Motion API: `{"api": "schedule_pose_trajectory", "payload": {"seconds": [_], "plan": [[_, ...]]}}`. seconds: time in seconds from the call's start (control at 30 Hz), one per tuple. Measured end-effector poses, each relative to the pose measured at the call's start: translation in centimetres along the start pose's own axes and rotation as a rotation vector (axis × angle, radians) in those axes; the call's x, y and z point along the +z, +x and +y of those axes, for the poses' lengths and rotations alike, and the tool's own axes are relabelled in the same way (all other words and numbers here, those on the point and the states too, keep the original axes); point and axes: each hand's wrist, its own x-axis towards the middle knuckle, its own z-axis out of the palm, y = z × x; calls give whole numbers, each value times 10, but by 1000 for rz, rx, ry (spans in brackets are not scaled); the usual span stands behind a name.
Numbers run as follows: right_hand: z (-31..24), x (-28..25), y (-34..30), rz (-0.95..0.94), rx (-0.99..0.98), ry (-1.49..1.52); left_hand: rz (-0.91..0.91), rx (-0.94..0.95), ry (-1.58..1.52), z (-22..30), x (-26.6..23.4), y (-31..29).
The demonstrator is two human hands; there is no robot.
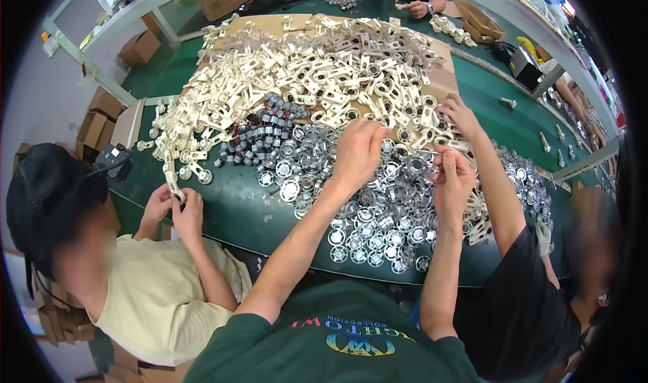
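Observation:
My left hand [359,150] is over the middle of the table, between a heap of cream plastic housings [297,65] and a heap of silver metal rings with spoked faces [378,214]. Its fingers are curled, and whatever they may grip is hidden. Lower right of it, my right hand [453,177] is closed in a pinch above the silver rings. A thin pale piece seems to stick out from its fingertips, too small to name. Small dark grey motors [263,133] with red wires lie piled left of the rings.
A co-worker's hand [462,116] reaches into the cream housings just beyond my right hand. At left, another person's hands [177,207] hold a cream housing. Someone across the table handles small parts. Metal shelf posts [587,159] and cardboard boxes [101,123] flank the green table.

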Motion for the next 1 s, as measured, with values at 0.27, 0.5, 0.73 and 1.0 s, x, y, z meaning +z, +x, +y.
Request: {"api": "schedule_pose_trajectory", "payload": {"seconds": [0.27,0.5,0.73,1.0], "plan": [[19,21,-2,-63,-24,120,-129,-548,-1031,11,37,-22],[-46,25,-18,-189,-940,-743,-261,-432,-335,-7,-1,-6],[-42,1,-20,-113,-537,-908,-329,208,356,4,-2,-22],[-22,-33,-45,-208,-185,-1336,-569,178,615,3,8,-42]]}}
